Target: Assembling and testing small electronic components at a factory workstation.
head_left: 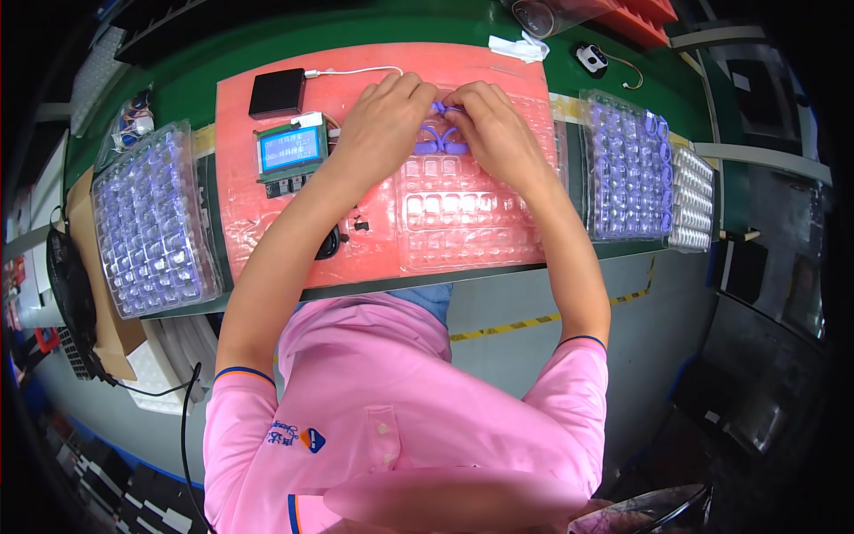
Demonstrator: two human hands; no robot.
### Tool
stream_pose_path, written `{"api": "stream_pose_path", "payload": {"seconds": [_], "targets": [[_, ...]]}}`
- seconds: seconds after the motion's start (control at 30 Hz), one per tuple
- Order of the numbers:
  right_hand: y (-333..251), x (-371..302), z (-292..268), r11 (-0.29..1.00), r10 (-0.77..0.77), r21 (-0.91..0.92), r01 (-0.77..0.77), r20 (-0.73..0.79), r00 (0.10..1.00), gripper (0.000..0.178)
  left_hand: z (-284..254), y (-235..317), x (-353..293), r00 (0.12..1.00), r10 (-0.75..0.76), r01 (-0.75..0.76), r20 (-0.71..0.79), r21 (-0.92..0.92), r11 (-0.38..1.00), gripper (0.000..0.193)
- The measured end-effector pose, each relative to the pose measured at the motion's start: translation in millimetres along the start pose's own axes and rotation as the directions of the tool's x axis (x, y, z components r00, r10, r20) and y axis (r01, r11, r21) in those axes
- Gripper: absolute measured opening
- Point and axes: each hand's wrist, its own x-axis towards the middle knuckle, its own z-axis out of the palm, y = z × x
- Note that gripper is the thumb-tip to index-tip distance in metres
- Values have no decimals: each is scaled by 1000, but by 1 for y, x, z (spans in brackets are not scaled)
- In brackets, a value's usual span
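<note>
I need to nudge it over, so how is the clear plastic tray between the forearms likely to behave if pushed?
The clear plastic tray looks thin and see-through, so it is probably light and bendy. Its moulded pockets may stiffen it somewhat. Lying flat on the pink mat, it seems likelier to slide than tip.

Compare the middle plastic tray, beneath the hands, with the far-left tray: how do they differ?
The middle tray lies on the pink mat; the far-left tray lies beyond the mat's left edge. The middle tray's near rows show pink through clear pockets; the far-left tray looks purple across most pockets. Both are clear plastic with rows of pockets.
</note>
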Motion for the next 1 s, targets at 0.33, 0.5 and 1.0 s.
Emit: {"api": "stream_pose_path", "payload": {"seconds": [0.33, 0.5, 1.0], "targets": [[-1, 4, -10, 999, 34, 22, -34, 2, 999, 15, -10, 9, -2, 996, -40, 35, 75, 58, 998, 30], [0, 5, -10, 1000, -6, 11, 6, -10, 1000, 15, -14, 15, -2, 995, -47, 42, 90, 60, 997, 30], [-9, 2, -23, 933, 246, 262, -245, 30, 969, 17, -64, 36, -40, 995, 13, -16, -103, -28, 999, 27]]}}
